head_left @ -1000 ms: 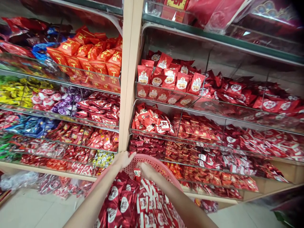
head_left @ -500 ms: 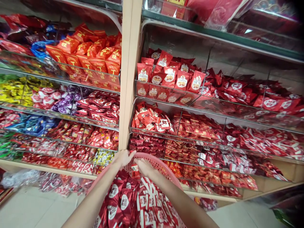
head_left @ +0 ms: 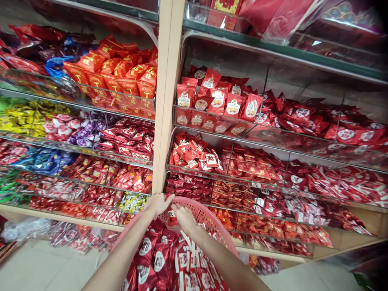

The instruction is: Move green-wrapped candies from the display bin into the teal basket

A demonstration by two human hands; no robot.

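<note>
Presently | step: you appear to be placing the small red packet (head_left: pixel 172 220), inside the pink basket (head_left: pixel 212 215), far side | left hand (head_left: pixel 157 204): at basket's far-left edge, grip unclear | right hand (head_left: pixel 183 217): fingers curled beside packet, pinch indeterminable | next: likely needs steady basket, controlled release.

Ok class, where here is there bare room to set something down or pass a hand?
Set down: tiled floor, between the plastic-bagged sweets and left forearm. Pass a hand: the gap between the cookie-print packets and the green-edged glass shelf above. Crowded: the pink perforated basket, with maroon packets, left hand and right hand, and the packed lower compartments.
</note>
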